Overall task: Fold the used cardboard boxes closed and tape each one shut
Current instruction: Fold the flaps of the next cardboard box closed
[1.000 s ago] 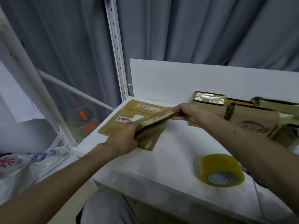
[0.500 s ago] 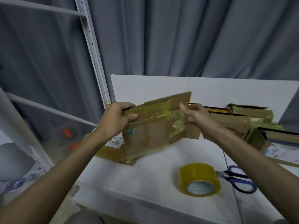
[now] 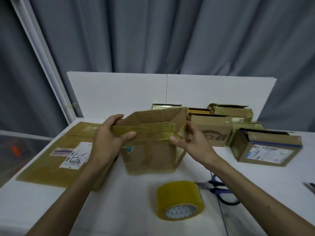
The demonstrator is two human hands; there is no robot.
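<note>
With the open box (image 3: 150, 150) as the centre of the dial, flattened cardboard (image 3: 51, 160) lies flat over the table (image 3: 119, 210) at 9 o'clock. A white back board (image 3: 119, 92) walls off 12. Other boxes (image 3: 211, 132) crowd 1 to 3 o'clock, the nearest just beside the open box's right wall. The tape roll (image 3: 179, 200) stands at 6 and the scissors (image 3: 221, 193) lie at 5. Bare tabletop shows at 7 to 8, and in the strip between box and roll.

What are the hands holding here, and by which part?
The open cardboard box: the left hand grips its upper left corner at the taped front flap; the right hand pinches the flap's right end.
</note>
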